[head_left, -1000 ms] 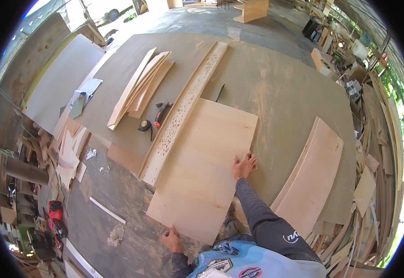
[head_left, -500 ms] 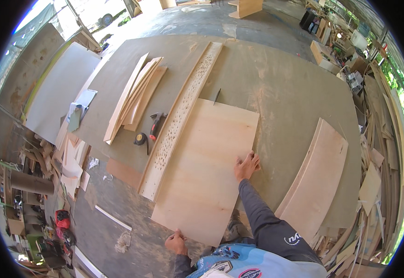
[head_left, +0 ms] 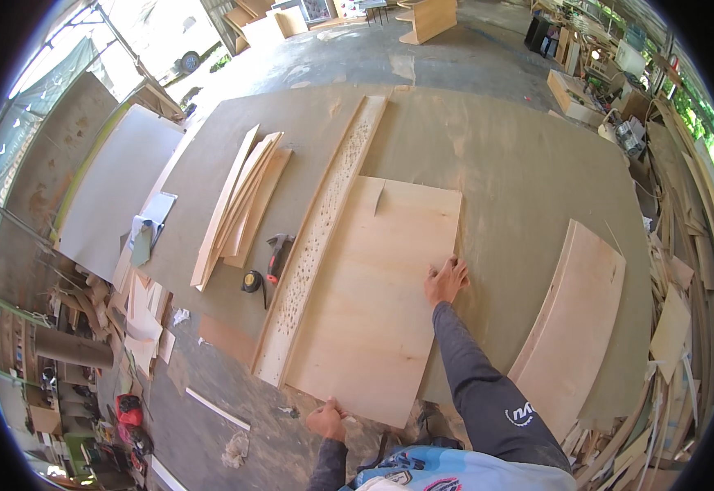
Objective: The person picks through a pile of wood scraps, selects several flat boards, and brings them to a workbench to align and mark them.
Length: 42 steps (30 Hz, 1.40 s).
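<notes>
A pale plywood panel (head_left: 373, 303) lies on the big brown worktable (head_left: 529, 164), partly reaching past its near edge. My left hand (head_left: 326, 420) is closed on the panel's near left corner. My right hand (head_left: 447, 281) grips the right edge with bent fingers; the fingertips are partly hidden. Along the panel's left side runs a long wooden strip (head_left: 316, 237) dotted with small holes or marks. A thin dark pencil-like stick (head_left: 379, 199) lies over the panel's far end.
Left of the strip are a claw hammer (head_left: 277, 255), a black and yellow tape measure (head_left: 252, 281) and a pile of narrow wood strips (head_left: 242, 200). Curved wooden pieces (head_left: 569, 311) lie at the right. Scrap wood (head_left: 684, 286) crowds the right side.
The panel's far end now extends under the dark stick, which lay mostly beyond it before. Both hands stay on the panel's edges. The whole view has shifted slightly.
</notes>
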Tool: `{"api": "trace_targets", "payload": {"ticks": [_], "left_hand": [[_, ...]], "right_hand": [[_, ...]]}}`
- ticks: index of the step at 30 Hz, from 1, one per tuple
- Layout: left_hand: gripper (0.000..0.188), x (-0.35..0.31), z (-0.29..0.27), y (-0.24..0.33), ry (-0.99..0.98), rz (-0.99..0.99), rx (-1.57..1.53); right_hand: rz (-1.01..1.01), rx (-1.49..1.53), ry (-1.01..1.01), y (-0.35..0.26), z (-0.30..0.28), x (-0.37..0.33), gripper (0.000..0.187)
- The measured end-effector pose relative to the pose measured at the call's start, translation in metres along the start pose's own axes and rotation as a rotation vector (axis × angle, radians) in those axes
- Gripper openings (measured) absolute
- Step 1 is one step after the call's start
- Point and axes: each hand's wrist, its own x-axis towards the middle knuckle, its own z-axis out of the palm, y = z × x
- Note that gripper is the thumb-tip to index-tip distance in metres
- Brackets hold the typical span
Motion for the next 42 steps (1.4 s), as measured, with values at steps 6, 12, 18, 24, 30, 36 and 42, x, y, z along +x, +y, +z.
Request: {"api": "trace_targets", "payload": {"ticks": [6,12,18,24,30,36,42], "left_hand": [[0.019,0.007,0.042,0.013,-0.050,0.005,0.041],[0.021,0.042,0.063,0.004,-0.082,0.042,-0.016],[0.022,0.033,0.070,0.030,-0.259,0.010,0.141],[0.043,0.078,0.038,0.071,-0.388,0.852,0.908],[0.078,0.143,0.028,0.139,-0.938,1.593,1.420],[0.083,0.176,0.037,0.139,-1.002,1.706,1.481],[0.084,0.187,0.048,0.134,-0.925,1.816,1.439]], "right_hand": [[0.027,-0.015,-0.028,0.002,0.014,0.048,0.056],[0.054,-0.027,-0.042,-0.016,0.044,0.079,0.056],[-0.062,-0.044,-0.174,-0.003,0.006,0.067,0.063],[-0.240,-0.054,-0.378,0.007,-0.042,-0.140,0.076],[-0.476,-0.055,-0.432,0.015,-0.117,-0.258,0.065],[-0.511,-0.117,-0.415,0.015,-0.111,-0.257,0.057],[-0.536,-0.178,-0.437,0.005,-0.108,-0.240,0.056]]}}
